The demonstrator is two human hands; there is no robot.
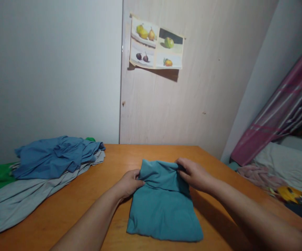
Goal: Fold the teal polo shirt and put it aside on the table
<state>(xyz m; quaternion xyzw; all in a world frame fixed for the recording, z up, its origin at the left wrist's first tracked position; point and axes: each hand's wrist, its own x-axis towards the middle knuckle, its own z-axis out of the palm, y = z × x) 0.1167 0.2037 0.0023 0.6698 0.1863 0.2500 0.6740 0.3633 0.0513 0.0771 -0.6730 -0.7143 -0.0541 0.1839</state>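
A teal garment [163, 212], folded into a flat rectangle, lies on the wooden table in front of me. Its far part is lifted and bent over toward me, with creases across it. My left hand [130, 183] pinches the left side of this raised part between thumb and fingers. At the far right corner, my right hand [192, 173] grips the cloth, its fingertips partly hidden by the fabric. What kind of garment it is cannot be made out.
On the table's [114, 205] left side lies a loose heap: a blue garment [53, 157] over a grey one [30, 198] and a green one [1, 177]. A wall stands behind the table, with fruit pictures [156, 45]. To the right are a pink curtain [273, 111] and bedding [287, 164].
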